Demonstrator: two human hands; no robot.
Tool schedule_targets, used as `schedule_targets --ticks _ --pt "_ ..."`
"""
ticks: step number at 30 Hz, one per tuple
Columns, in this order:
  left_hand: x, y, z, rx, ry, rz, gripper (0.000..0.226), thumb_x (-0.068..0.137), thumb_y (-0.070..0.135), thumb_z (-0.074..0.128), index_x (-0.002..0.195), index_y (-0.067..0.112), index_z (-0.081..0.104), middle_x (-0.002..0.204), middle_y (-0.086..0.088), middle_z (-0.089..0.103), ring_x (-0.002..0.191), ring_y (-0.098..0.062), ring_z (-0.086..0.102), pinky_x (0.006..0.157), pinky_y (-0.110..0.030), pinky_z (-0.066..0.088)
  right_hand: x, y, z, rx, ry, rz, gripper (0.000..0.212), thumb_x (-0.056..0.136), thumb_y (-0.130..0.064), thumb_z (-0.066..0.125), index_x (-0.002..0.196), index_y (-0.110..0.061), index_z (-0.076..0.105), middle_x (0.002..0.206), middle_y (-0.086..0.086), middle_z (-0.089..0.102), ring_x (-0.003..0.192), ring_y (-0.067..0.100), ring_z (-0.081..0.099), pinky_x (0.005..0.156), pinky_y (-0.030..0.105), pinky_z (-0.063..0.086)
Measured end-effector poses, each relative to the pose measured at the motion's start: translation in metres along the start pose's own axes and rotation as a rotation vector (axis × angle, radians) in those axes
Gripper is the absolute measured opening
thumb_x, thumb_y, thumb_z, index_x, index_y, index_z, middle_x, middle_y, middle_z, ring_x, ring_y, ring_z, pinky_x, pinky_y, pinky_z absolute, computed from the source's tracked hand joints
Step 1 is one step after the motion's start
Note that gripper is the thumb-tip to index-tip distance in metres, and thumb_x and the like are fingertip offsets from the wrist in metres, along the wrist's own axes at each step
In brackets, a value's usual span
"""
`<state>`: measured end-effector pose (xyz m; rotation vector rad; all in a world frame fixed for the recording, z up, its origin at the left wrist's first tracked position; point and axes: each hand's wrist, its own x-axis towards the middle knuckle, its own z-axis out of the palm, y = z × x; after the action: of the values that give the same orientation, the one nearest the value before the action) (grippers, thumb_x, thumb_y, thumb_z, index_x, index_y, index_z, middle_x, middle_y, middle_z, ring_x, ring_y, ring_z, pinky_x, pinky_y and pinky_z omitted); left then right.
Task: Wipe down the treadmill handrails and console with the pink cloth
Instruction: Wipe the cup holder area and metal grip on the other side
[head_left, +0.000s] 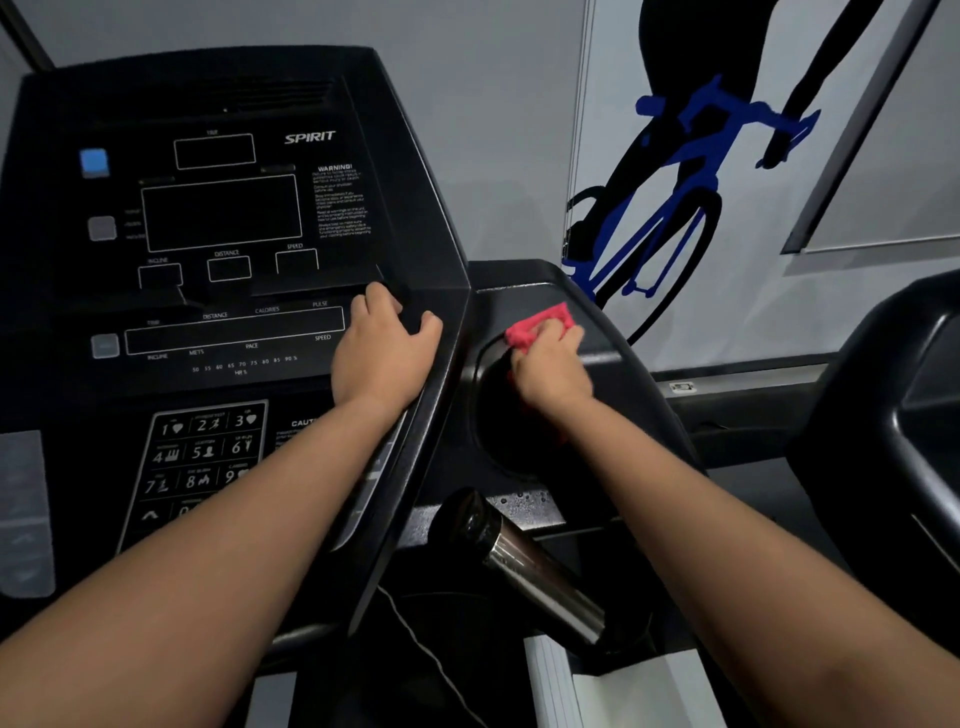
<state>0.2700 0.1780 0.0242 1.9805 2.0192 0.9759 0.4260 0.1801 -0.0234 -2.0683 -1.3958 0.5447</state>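
Bunching the pink cloth (540, 325) in curled fingers, the right hand (550, 374) is pressing it against the upper rim of the round cup holder (498, 431) on the right wing of the console (223, 218). The left hand (384, 353) is resting on the console face near its right edge, fingers loosely bent and holding nothing. A chrome handrail grip (540, 577) is angling out below the cup holder, between the two forearms.
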Motion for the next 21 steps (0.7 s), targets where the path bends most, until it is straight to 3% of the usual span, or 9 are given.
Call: schedule_targets --ticks 5,10,14,17,21 --pt "0.0 0.0 0.003 0.002 0.003 -0.002 0.033 0.091 0.039 0.048 0.109 0.011 0.044 0.106 -0.001 0.044 0.081 -0.022 0.048 0.066 -0.033 0.033 0.019 0.019 -0.028 -0.145 0.115 0.082 0.052 0.094 -0.025 0.046 0.138 -0.006 0.026 0.142 0.019 0.025 0.118 0.041 0.048 0.092 0.043 0.04" --pt "0.003 0.003 0.004 0.017 0.002 0.002 0.032 0.091 0.039 0.047 0.107 0.011 0.042 0.103 0.0 0.041 0.08 -0.022 0.046 0.065 -0.034 0.032 0.002 0.004 0.004 -0.257 0.111 -0.171 0.047 0.091 -0.025 0.052 0.129 -0.006 0.033 0.136 0.02 0.027 0.106 0.041 0.054 0.08 0.041 0.042" --pt "0.002 0.003 0.005 0.011 0.008 0.002 0.032 0.091 0.038 0.047 0.106 0.01 0.042 0.103 -0.003 0.043 0.08 -0.023 0.045 0.066 -0.035 0.032 -0.015 -0.019 0.03 -0.114 -0.081 -0.257 0.044 0.091 -0.025 0.051 0.127 -0.006 0.033 0.136 0.019 0.025 0.104 0.043 0.054 0.081 0.042 0.042" --pt "0.002 0.004 0.004 0.009 0.008 -0.007 0.032 0.091 0.038 0.048 0.106 0.01 0.043 0.105 -0.005 0.045 0.079 -0.022 0.043 0.067 -0.035 0.031 -0.02 -0.015 0.028 -0.085 -0.292 -0.269 0.04 0.093 -0.025 0.046 0.126 -0.006 0.035 0.141 0.021 0.024 0.113 0.04 0.05 0.088 0.038 0.04" --pt "0.002 0.004 0.004 0.012 0.016 -0.01 0.033 0.091 0.037 0.048 0.107 0.009 0.043 0.107 -0.007 0.048 0.078 -0.023 0.043 0.066 -0.035 0.031 -0.034 0.001 0.012 -0.1 -0.569 -0.418 0.036 0.093 -0.029 0.051 0.124 -0.012 0.047 0.132 0.017 0.042 0.118 0.033 0.049 0.094 0.029 0.037"
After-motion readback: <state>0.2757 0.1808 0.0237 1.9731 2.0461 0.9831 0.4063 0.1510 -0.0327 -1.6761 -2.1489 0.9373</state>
